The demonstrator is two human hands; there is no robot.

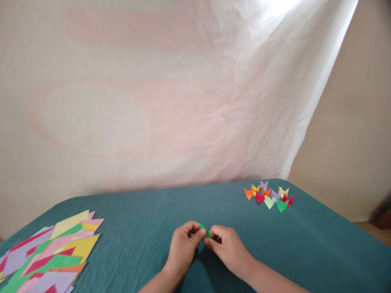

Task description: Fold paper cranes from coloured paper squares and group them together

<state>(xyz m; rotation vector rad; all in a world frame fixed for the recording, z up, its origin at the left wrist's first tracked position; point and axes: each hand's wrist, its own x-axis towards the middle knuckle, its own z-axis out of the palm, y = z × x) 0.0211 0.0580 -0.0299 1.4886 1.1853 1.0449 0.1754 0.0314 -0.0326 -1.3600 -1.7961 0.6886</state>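
Left hand (185, 246) and right hand (228, 247) pinch a small green folded paper (206, 231) at lower centre of the frame, over the dark green cloth-covered worktop (137, 240); creasing seems underway, and the next move calls for precise fingertip pressure.

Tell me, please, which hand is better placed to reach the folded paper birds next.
The right hand, probably: it is nearer the folded paper birds, toward the far right of the table. The left hand is farther off. Both hands pinch the small green paper, so the left might hold it alone.
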